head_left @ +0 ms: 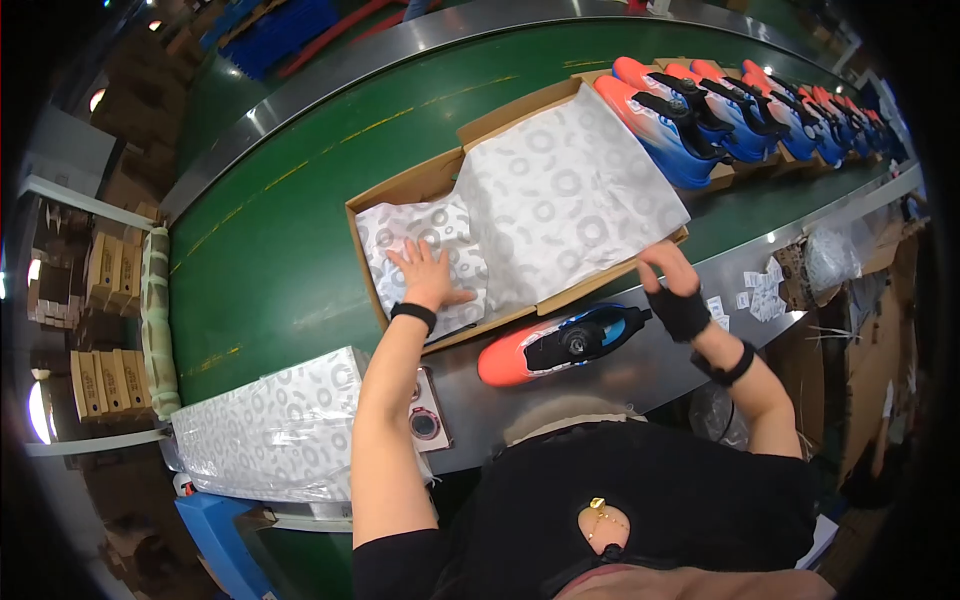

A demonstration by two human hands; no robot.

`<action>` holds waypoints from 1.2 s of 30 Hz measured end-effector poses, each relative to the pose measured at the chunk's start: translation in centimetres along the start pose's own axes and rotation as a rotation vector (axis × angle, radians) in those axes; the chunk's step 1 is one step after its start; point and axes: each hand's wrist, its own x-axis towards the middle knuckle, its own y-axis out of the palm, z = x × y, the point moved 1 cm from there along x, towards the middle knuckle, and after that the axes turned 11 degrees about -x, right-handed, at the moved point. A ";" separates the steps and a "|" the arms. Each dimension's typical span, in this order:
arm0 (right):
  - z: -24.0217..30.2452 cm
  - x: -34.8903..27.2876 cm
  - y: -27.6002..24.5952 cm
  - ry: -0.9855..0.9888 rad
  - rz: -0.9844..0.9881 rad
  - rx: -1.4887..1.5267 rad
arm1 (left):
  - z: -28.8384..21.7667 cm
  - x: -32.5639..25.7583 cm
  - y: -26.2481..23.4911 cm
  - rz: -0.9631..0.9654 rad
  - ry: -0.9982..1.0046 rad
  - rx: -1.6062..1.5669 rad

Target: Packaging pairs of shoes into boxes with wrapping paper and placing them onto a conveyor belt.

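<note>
An open brown cardboard shoebox [352, 225] lies on the green belt before me. White tissue paper [560, 190] with a grey ring pattern covers its left part and spreads over the right part. My left hand [425, 277] lies with spread fingers on the tissue in the left part. Just off the box's near right corner is my right hand [677, 290], in a black hand wrap, its fingers curled in; anything in them is hidden. Between the box and my body a single sports shoe [565, 345], orange-red at the toe with a black middle, rests on the metal edge.
Several orange and blue shoes [670, 130] stand in a row on boxes at the far right. A stack of patterned tissue [270, 425] lies at the near left, beside a small flat item with a round dial [427, 424]. White labels [767, 292] sit by the right edge.
</note>
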 end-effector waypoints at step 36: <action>0.2 -1.7 10.4 0.296 0.025 -0.336 | 0.6 -0.3 -1.2 -0.261 0.003 -2.113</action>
